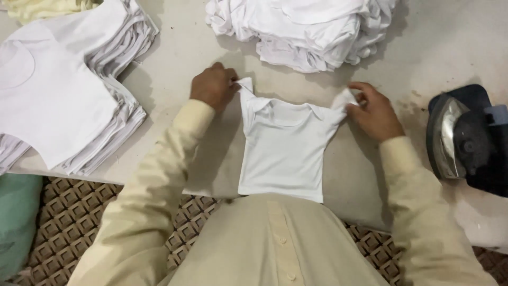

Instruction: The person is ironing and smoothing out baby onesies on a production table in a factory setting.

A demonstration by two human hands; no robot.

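Shirt [283,148], small and white, lies flat on the pale table [174,74] right in front of the person, hem at the table edge. Left hand [213,86] pinches the left sleeve shut between fingers, right hand [374,112] pinches the right sleeve the same way. Neat stack of white shirts [63,90] far left, loose white pile [304,29] above, iron [455,137] on the right.

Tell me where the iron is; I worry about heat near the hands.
In the head view the iron lies tipped at the table's right edge, just beyond the right hand.
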